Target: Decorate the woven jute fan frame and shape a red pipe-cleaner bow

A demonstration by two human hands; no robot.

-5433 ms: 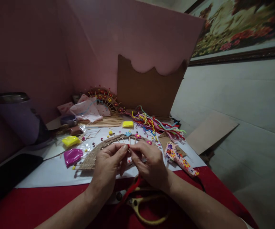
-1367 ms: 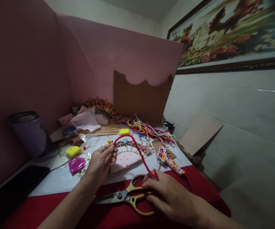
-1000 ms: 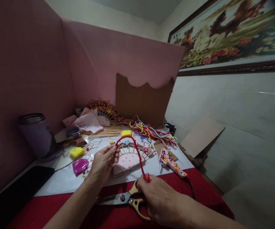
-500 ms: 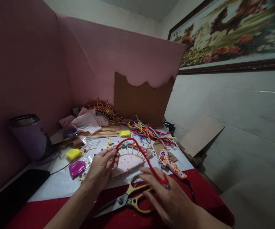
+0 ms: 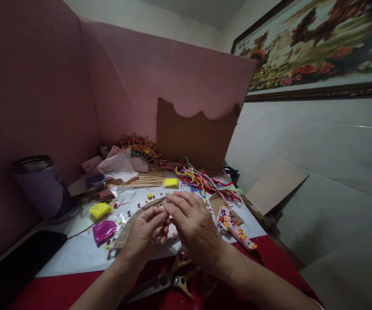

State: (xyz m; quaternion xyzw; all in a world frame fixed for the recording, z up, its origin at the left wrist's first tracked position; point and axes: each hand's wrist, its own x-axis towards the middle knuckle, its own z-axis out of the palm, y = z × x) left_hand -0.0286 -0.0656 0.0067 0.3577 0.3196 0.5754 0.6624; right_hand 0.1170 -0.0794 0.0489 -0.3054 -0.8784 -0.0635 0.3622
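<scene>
My left hand point(image 5: 143, 232) and my right hand point(image 5: 194, 226) meet over a half-round woven fan piece point(image 5: 129, 221) lying on white paper point(image 5: 72, 254). The left fingers are pinched together at the fan's rim. The right fingers curl toward them, fingertips touching. What they pinch is hidden; no red pipe cleaner shows between them. Gold-handled scissors point(image 5: 164, 282) lie on the red cloth point(image 5: 40, 292) under my right wrist.
Yellow clay point(image 5: 99, 209), magenta clay point(image 5: 103, 229) and loose beads lie to the left. Coloured pipe cleaners point(image 5: 208, 181), a yellow block point(image 5: 170, 182), a flower-painted piece point(image 5: 235, 227), a stick bundle point(image 5: 140, 180), another fan point(image 5: 140, 148), a purple tumbler point(image 5: 37, 185) and a black phone point(image 5: 14, 262) surround them.
My right hand left the scissors and came up to the left hand at the fan. The arched red pipe cleaner that stretched between them is no longer visible.
</scene>
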